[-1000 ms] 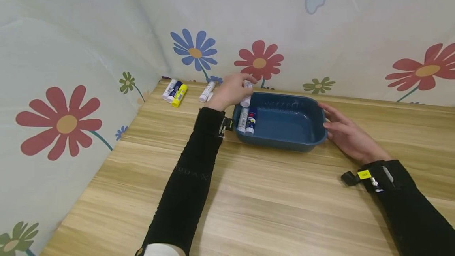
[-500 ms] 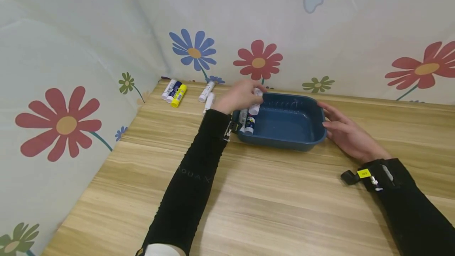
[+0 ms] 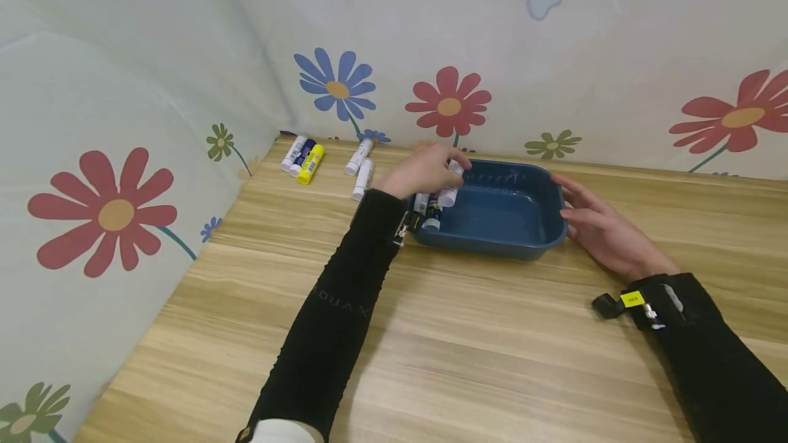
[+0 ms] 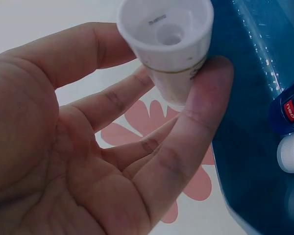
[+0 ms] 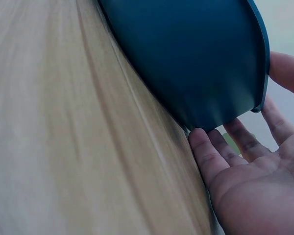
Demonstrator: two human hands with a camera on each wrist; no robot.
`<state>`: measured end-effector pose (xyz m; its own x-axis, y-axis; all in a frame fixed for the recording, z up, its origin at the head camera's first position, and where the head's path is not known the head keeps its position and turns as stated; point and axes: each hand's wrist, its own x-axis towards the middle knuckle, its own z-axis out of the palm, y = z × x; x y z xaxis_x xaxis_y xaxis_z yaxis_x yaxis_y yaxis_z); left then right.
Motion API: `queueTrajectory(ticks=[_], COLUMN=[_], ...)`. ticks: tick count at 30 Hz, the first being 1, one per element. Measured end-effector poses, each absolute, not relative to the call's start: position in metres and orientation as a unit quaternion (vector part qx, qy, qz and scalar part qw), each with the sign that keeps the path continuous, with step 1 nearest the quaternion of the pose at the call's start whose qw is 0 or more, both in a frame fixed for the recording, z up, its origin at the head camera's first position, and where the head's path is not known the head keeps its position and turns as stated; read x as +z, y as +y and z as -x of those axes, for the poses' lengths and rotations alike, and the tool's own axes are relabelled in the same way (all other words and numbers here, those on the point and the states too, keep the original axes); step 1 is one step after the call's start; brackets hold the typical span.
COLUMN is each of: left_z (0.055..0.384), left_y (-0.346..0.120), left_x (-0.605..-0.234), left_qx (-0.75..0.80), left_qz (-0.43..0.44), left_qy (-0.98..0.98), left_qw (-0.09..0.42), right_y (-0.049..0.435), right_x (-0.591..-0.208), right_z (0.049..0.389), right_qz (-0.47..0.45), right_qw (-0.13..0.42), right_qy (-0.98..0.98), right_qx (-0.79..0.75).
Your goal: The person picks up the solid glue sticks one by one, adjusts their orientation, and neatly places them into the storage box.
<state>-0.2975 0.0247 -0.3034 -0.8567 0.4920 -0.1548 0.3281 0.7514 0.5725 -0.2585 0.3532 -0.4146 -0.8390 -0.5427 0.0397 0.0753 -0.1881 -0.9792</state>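
My left hand (image 3: 425,169) pinches a white glue stick (image 3: 450,191) between thumb and fingers, tilted over the left part of a dark blue plastic bin (image 3: 486,246). In the left wrist view, the hollow white end of this glue stick (image 4: 169,36) faces the camera. Inside the bin, a navy glue stick (image 3: 434,215) and a pale one (image 3: 421,203) lie side by side, partly covered by the left hand. My right hand (image 3: 606,231) touches the bin's right end with fairly straight fingers; the right wrist view shows its fingertips (image 5: 200,137) against the outer wall.
At the table's far left lie a white glue stick (image 3: 293,154), a navy one (image 3: 303,157) and a yellow one (image 3: 310,165). Two more white glue sticks, one behind (image 3: 360,157) and one nearer (image 3: 364,180), lie left of the bin. A flowered curtain (image 3: 382,33) borders the table.
My left hand has moved right and slightly nearer with the white glue stick, from the bin's left rim to over its inside. The right hand and the bin stay in place.
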Motion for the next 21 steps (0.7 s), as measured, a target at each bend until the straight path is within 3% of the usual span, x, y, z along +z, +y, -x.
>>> queueTrajectory(ticks=[10,21], left_z=[0.2976,0.2963], left_y=[0.0299,0.0282], left_x=[-0.3034,-0.3034], left_qx=[0.289,0.291], left_qz=[-0.229,-0.226], left_qy=[0.909,0.907], left_qw=[0.195,0.203], right_y=[0.3539,0.3517], right_x=[-0.4128,-0.4120], right_z=[0.2572,0.2568], right_qz=[0.190,0.184], right_qw=[0.209,0.205], right_qy=[0.608,0.611], right_qx=[-0.742,-0.742])
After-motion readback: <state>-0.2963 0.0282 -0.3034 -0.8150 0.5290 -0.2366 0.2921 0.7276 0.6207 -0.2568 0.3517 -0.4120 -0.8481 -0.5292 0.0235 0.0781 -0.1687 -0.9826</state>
